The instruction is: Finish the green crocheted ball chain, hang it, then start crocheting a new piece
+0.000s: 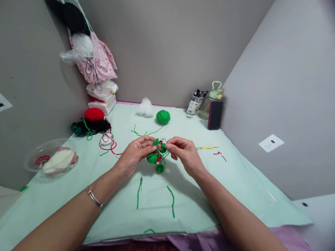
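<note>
My left hand [136, 152] is closed around a small crocheted piece [151, 158] in green, red and white, with rounded green parts, one hanging at its bottom. From the right, my right hand [183, 151] pinches at the piece's edge, thumb and forefinger together on green yarn [166, 154]. A thin sliver, perhaps a needle, shows by those fingertips; its kind is unclear. Both hands are just above the table, close together. Cut green strands [173, 201] lie below them, and a crochet hook with a yellow handle [207, 148] lies to the right.
Behind the hands are a green yarn ball [163, 117] and white stuffing [145, 108]. Red yarn [94, 114] and black yarn sit left, near a clear plastic bowl [32, 159]. A pen cup [194, 103], bottle [205, 108] and phone [215, 115] stand back right against the walls.
</note>
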Motion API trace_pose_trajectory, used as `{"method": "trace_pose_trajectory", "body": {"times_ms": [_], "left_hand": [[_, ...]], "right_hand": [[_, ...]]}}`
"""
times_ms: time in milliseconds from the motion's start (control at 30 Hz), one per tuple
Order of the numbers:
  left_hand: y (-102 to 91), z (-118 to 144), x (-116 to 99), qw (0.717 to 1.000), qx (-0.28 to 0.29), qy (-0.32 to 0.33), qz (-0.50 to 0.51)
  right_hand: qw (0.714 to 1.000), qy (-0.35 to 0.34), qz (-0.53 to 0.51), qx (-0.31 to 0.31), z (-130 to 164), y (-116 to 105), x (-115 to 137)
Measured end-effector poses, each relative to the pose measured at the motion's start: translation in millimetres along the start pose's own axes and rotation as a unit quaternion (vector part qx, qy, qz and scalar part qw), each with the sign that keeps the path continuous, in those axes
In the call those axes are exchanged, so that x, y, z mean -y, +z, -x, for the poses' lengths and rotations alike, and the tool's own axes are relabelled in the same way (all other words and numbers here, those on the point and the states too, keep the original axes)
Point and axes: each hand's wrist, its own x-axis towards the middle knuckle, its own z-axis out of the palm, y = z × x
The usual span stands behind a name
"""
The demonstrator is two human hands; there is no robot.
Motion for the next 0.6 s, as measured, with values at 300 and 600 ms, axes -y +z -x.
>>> {"method": "trace_pose_trajectory", "body": {"times_ms": [300, 600], "left_hand": [[1.8, 1, 8, 0.998, 0.057, 0.008, -0.031], [3.4, 4, 5, 0.994, 0.084, -0.041, -0.049]], "right_hand": [[0.998, -0.042, 0.041, 0.026, 4, 8, -1], [1.0, 0.017, -0.014, -0.004, 1, 2, 1]]}}
